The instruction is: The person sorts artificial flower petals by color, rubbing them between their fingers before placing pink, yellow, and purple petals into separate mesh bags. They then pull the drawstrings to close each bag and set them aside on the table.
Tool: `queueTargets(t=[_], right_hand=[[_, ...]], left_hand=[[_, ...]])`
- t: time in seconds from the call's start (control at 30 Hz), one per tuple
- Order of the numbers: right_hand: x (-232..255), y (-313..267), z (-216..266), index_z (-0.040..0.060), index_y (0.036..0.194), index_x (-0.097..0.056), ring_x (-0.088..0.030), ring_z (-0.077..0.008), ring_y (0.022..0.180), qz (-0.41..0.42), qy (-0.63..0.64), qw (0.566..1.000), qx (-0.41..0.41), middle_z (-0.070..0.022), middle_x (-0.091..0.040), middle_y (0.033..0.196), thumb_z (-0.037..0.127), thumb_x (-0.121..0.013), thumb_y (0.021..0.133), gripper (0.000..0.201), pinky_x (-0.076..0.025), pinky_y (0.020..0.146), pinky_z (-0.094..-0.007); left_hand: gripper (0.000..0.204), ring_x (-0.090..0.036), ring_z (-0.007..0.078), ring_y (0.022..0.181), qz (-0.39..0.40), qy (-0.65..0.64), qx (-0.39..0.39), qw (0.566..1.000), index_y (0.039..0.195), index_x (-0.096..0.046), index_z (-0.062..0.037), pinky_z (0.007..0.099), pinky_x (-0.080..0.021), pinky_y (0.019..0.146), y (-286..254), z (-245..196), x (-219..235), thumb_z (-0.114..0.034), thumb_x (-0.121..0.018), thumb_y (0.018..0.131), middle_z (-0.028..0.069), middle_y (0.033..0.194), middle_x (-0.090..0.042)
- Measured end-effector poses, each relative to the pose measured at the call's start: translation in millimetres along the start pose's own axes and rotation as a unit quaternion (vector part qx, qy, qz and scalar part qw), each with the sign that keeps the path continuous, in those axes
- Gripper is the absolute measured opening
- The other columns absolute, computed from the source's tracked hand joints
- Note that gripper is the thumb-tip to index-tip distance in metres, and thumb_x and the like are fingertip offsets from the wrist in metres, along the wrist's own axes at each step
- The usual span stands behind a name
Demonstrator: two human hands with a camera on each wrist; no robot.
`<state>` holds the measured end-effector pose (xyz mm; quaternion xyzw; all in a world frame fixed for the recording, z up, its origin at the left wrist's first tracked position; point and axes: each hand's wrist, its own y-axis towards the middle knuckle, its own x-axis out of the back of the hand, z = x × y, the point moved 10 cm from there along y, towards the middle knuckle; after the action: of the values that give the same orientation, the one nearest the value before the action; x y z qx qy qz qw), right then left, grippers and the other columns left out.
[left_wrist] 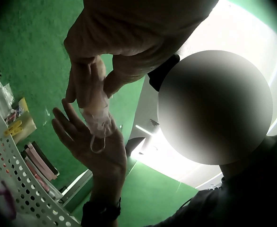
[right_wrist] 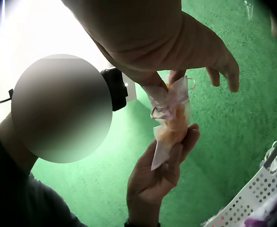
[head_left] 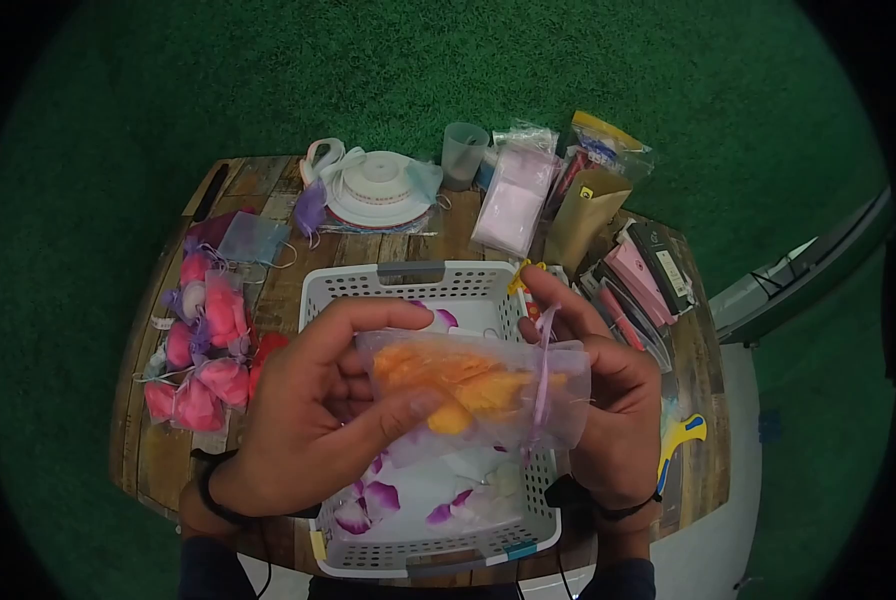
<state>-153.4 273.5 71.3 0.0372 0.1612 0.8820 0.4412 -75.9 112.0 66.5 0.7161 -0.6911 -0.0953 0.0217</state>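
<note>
A sheer white organza bag (head_left: 558, 400) with a pink drawstring lies sideways over the basket, orange petals (head_left: 448, 380) bunched inside it. My left hand (head_left: 338, 400) grips its filled end, the thumb laid across the front of the petals. At the mouth end is my right hand (head_left: 618, 410), its fingers mostly extended and the bag's edge against it. In the left wrist view the right palm (left_wrist: 103, 149) shows spread behind the drawstring loop. The right wrist view shows the right thumb touching the gathered mouth (right_wrist: 169, 104).
Below the hands, a white perforated basket (head_left: 313, 290) holds purple and white petals. Filled pink bags (head_left: 198, 395) lie to the left. Ribbon rolls (head_left: 378, 185), a translucent cup (head_left: 463, 155) and plastic packets (head_left: 516, 195) line the back. Pink and black boxes (head_left: 648, 270) stand on the right.
</note>
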Motion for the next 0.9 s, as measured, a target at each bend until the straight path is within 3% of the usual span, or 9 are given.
queueTargets(t=[0.03, 0.17, 0.23, 0.37, 0.43, 0.57, 0.63, 0.77, 0.9], right_hand=[[1, -1, 0, 0.0029, 0.095, -0.071, -0.034, -0.0279, 0.142, 0.006, -0.023, 1.000, -0.004, -0.0202, -0.039, 0.151, -0.004, -0.076, 0.073, 0.023, -0.024, 0.115, -0.0431], [3, 0, 3, 0.0046, 0.091, -0.072, -0.033, -0.0279, 0.143, -0.007, -0.048, 0.999, 0.017, -0.0196, -0.039, 0.151, -0.003, -0.076, 0.073, 0.020, -0.023, 0.116, -0.0430], [-4, 0, 1, 0.0053, 0.092, -0.073, -0.033, -0.0265, 0.142, 0.035, -0.042, 0.998, -0.006, -0.0194, -0.038, 0.151, -0.002, -0.077, 0.074, 0.020, -0.022, 0.116, -0.0432], [-6, -5, -13, 0.0055, 0.096, -0.073, -0.034, -0.0247, 0.141, 0.060, 0.012, 0.995, -0.075, -0.0186, -0.037, 0.152, 0.000, -0.079, 0.075, 0.023, -0.023, 0.115, -0.0428], [-11, -4, -14, 0.0056, 0.099, -0.074, -0.036, -0.0237, 0.139, 0.074, 0.019, 0.995, -0.072, -0.0173, -0.037, 0.152, 0.002, -0.079, 0.076, 0.024, -0.026, 0.113, -0.0413], [-10, -5, -13, 0.0015, 0.096, -0.075, -0.041, -0.0283, 0.138, 0.007, 0.044, 0.997, -0.064, -0.0240, -0.047, 0.145, 0.006, -0.081, 0.071, 0.027, -0.021, 0.118, -0.0403], [-12, -5, -14, 0.0016, 0.098, -0.075, -0.042, -0.0284, 0.137, 0.018, 0.030, 0.997, -0.062, -0.0229, -0.046, 0.145, 0.006, -0.081, 0.071, 0.028, -0.022, 0.117, -0.0403], [-11, -5, -17, 0.0019, 0.100, -0.075, -0.042, -0.0288, 0.137, 0.026, -0.017, 0.998, -0.054, -0.0219, -0.046, 0.146, 0.007, -0.078, 0.075, 0.026, -0.022, 0.117, -0.0403], [-11, -2, -9, 0.0042, 0.107, -0.071, -0.034, -0.0287, 0.141, 0.110, -0.024, 0.993, -0.035, -0.0181, -0.040, 0.149, 0.004, -0.075, 0.077, 0.030, -0.024, 0.114, -0.0415]], left_hand=[[0.049, -0.065, 0.0147, 0.102, 0.013, 0.017, -0.010, 1.000, 0.134, -0.041, -0.0013, 0.0250, -0.056, 0.082, -1, -2, -4, -0.001, -0.066, 0.091, 0.0124, 0.113, -0.064], [0.065, -0.060, 0.0218, 0.116, 0.024, -0.010, 0.011, 1.000, 0.138, -0.034, 0.0009, 0.0322, -0.053, 0.095, -3, 3, -12, 0.005, -0.071, 0.085, 0.0166, 0.126, -0.056], [0.063, -0.064, 0.0170, 0.106, 0.013, 0.006, -0.009, 1.000, 0.140, -0.037, -0.0042, 0.0264, -0.057, 0.082, -3, 6, -10, 0.001, -0.071, 0.087, 0.0141, 0.130, -0.053], [0.064, -0.064, 0.0156, 0.105, 0.037, 0.016, 0.020, 0.999, 0.140, -0.038, -0.0045, 0.0256, -0.057, 0.080, -3, 13, -7, 0.000, -0.072, 0.086, 0.0120, 0.130, -0.054], [0.064, -0.065, 0.0159, 0.103, 0.049, 0.107, -0.033, 0.992, 0.140, -0.041, -0.0044, 0.0261, -0.057, 0.078, -4, 8, -8, -0.002, -0.074, 0.084, 0.0112, 0.126, -0.057], [0.064, -0.067, 0.0177, 0.101, 0.073, 0.186, -0.104, 0.974, 0.138, -0.043, -0.0043, 0.0275, -0.056, 0.078, -6, -7, -17, -0.005, -0.075, 0.084, 0.0115, 0.123, -0.060], [0.066, -0.057, 0.0195, 0.119, 0.089, 0.170, -0.035, 0.981, 0.136, -0.043, 0.0023, 0.0312, -0.051, 0.096, -8, -2, -22, 0.007, -0.075, 0.078, 0.0125, 0.131, -0.053], [0.067, -0.058, 0.0178, 0.117, 0.097, 0.198, -0.041, 0.975, 0.135, -0.044, 0.0020, 0.0300, -0.051, 0.094, -7, -2, -22, 0.004, -0.077, 0.078, 0.0124, 0.132, -0.051], [0.063, -0.063, 0.0148, 0.103, 0.077, 0.165, -0.076, 0.980, 0.137, -0.044, -0.0031, 0.0288, -0.054, 0.083, -2, 0, -14, -0.008, -0.077, 0.084, 0.0107, 0.120, -0.059]])
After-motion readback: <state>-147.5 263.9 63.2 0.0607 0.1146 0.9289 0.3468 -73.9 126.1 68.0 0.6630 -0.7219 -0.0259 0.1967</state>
